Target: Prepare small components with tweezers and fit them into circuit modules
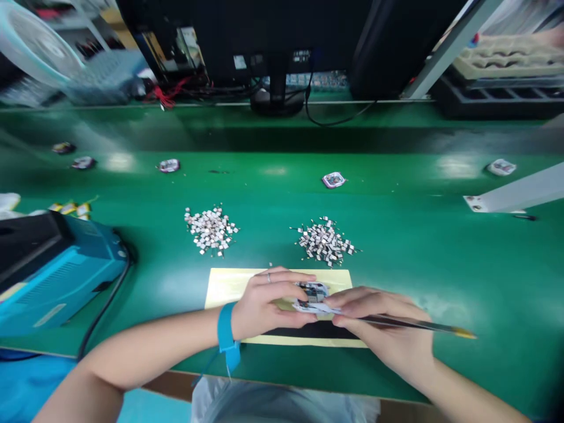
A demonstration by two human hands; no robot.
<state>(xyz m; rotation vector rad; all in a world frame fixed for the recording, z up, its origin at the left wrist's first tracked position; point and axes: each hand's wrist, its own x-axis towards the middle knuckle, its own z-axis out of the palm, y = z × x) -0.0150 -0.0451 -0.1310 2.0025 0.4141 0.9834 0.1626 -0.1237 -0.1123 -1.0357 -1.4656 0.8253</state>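
My left hand (274,296) is closed around a small white device casing (314,294) with a circuit board showing inside. A ring is on one finger and a blue wrist strap (227,329) circles that wrist. Between the thumb and fingers of my right hand (383,320) is a slim dark tool (412,322) with a yellowish rear end, perhaps tweezers. Its front end meets the casing's right edge, where the fingers partly hide the contact. Beneath both hands lies a pale yellow sheet (224,285) with a black strip (308,331) along its lower part.
Two piles of small whitish parts, a left pile (211,230) and a right pile (325,242), lie beyond the sheet. Several similar casings, one a purple-edged casing (333,180), sit farther back. A blue bench unit (74,276) stands left; a white metal bracket (520,191) juts in right.
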